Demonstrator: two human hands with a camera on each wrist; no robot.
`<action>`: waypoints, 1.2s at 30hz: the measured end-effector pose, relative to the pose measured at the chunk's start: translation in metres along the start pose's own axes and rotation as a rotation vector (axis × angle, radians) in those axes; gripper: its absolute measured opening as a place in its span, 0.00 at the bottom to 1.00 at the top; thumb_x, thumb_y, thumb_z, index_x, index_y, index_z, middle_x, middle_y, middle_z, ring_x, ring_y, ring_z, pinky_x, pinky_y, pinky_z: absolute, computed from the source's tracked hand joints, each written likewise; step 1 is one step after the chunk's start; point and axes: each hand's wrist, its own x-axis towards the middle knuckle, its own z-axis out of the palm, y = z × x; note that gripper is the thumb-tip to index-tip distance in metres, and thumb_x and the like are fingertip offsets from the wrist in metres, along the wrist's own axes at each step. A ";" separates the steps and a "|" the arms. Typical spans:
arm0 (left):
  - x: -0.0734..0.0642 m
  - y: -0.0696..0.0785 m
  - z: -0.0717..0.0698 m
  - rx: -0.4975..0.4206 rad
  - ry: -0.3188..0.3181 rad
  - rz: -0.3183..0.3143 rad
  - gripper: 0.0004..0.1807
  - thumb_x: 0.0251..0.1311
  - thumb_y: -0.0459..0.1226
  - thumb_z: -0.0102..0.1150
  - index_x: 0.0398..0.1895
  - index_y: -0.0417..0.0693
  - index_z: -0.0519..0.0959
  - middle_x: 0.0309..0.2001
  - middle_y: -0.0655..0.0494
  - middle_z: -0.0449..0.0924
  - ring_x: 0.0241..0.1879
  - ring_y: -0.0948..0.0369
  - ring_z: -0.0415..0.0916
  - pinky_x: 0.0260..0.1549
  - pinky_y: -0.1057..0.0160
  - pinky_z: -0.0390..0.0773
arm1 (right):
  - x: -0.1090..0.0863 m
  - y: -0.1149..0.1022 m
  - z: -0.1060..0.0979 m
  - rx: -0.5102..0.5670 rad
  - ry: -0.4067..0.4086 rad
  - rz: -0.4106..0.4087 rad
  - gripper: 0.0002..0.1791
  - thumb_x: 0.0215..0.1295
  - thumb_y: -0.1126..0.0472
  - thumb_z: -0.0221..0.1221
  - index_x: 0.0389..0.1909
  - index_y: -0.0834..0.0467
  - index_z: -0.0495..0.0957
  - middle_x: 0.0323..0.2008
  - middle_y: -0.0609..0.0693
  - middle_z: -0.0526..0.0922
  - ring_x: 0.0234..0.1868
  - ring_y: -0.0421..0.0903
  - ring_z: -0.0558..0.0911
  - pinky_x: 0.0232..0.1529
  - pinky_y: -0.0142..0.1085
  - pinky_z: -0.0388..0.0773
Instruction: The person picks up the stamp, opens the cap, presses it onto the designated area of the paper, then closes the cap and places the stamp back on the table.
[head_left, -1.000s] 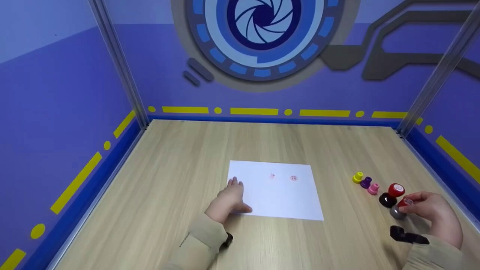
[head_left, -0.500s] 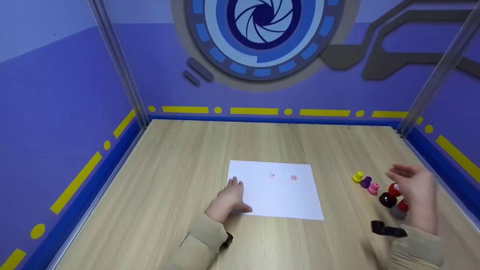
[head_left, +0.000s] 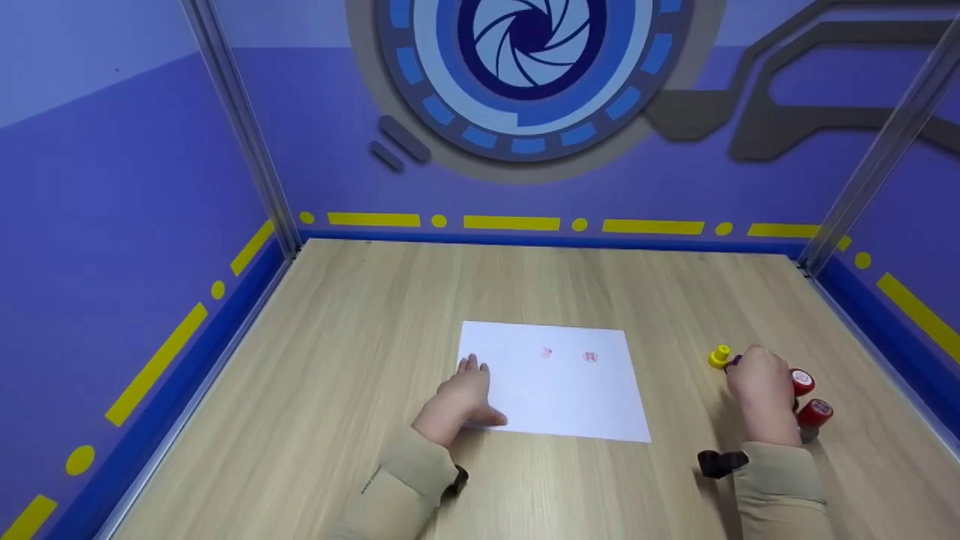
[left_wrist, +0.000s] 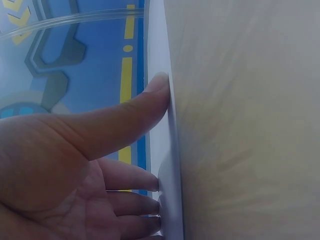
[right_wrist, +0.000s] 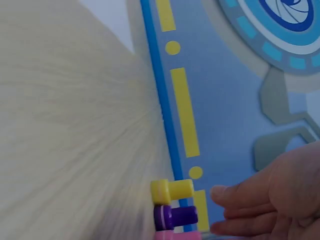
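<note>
My left hand (head_left: 463, 394) rests with extended fingers on the left side of a white sheet of paper (head_left: 562, 397); its thumb lies at the near edge. Two small red stamp prints show on the upper part of the sheet. My right hand (head_left: 761, 390) is over a row of small stamps on the right. In the right wrist view its thumb and fingers reach toward a purple stamp (right_wrist: 175, 216) and a pink stamp (right_wrist: 177, 235), with a gap before them. The pink stamp is hidden under the hand in the head view.
A yellow stamp (head_left: 720, 355) stands at the row's far end. Two red-handled stamps (head_left: 802, 381) (head_left: 816, 412) stand right of my right hand, partly covered by it. The wooden table (head_left: 360, 315) is enclosed by blue-purple panels (head_left: 135, 262).
My right hand has let go of the grey-based red-handled stamp, lifted away and moved left over the small stamps. The left hand has stayed on the paper.
</note>
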 end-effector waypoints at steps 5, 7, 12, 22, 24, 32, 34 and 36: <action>0.000 0.000 -0.001 -0.003 0.003 -0.002 0.56 0.56 0.49 0.77 0.80 0.34 0.54 0.83 0.36 0.43 0.84 0.44 0.40 0.80 0.46 0.54 | 0.002 0.004 0.004 -0.057 0.012 -0.007 0.12 0.70 0.73 0.52 0.48 0.79 0.73 0.37 0.72 0.77 0.33 0.58 0.73 0.33 0.41 0.74; -0.001 0.000 -0.001 0.001 0.005 0.001 0.56 0.56 0.49 0.76 0.80 0.34 0.55 0.83 0.36 0.43 0.84 0.44 0.40 0.80 0.46 0.54 | 0.001 0.004 0.005 -0.067 0.036 -0.005 0.11 0.70 0.74 0.51 0.47 0.80 0.73 0.38 0.73 0.78 0.33 0.59 0.74 0.32 0.42 0.75; -0.001 0.000 -0.001 0.010 0.008 0.006 0.56 0.56 0.49 0.76 0.79 0.34 0.55 0.83 0.35 0.43 0.83 0.44 0.41 0.80 0.47 0.55 | 0.000 0.002 0.006 -0.076 0.075 -0.002 0.10 0.68 0.73 0.54 0.43 0.79 0.75 0.36 0.73 0.78 0.31 0.58 0.75 0.29 0.42 0.74; -0.001 0.001 -0.002 0.029 -0.007 0.008 0.57 0.56 0.50 0.76 0.79 0.33 0.55 0.83 0.36 0.43 0.83 0.44 0.41 0.80 0.46 0.57 | 0.003 -0.005 0.023 0.171 -0.128 -0.117 0.21 0.62 0.64 0.70 0.53 0.71 0.80 0.46 0.67 0.84 0.45 0.56 0.78 0.42 0.39 0.76; 0.000 0.001 -0.002 0.026 -0.007 0.005 0.57 0.56 0.50 0.76 0.80 0.33 0.54 0.83 0.36 0.43 0.84 0.44 0.41 0.80 0.47 0.55 | 0.004 -0.005 0.028 0.231 -0.149 -0.122 0.22 0.64 0.62 0.69 0.55 0.70 0.80 0.48 0.65 0.84 0.46 0.55 0.79 0.45 0.38 0.76; 0.000 0.001 -0.001 0.023 -0.008 -0.005 0.57 0.57 0.50 0.76 0.80 0.34 0.54 0.83 0.37 0.42 0.84 0.45 0.40 0.81 0.48 0.52 | 0.010 0.005 0.043 0.381 -0.187 -0.127 0.29 0.67 0.51 0.69 0.62 0.64 0.79 0.57 0.64 0.81 0.56 0.56 0.77 0.62 0.50 0.73; 0.000 0.001 -0.001 0.020 -0.008 -0.006 0.56 0.57 0.50 0.76 0.80 0.34 0.54 0.83 0.37 0.42 0.84 0.45 0.40 0.81 0.48 0.52 | 0.011 0.006 0.046 0.412 -0.191 -0.129 0.29 0.67 0.51 0.68 0.63 0.63 0.78 0.58 0.63 0.82 0.57 0.55 0.77 0.64 0.49 0.72; 0.000 0.001 -0.001 0.016 -0.007 -0.006 0.56 0.57 0.49 0.76 0.80 0.34 0.54 0.83 0.37 0.42 0.84 0.45 0.40 0.81 0.48 0.52 | 0.013 0.007 0.049 0.427 -0.187 -0.141 0.29 0.68 0.51 0.68 0.64 0.62 0.78 0.59 0.62 0.82 0.57 0.53 0.78 0.64 0.46 0.72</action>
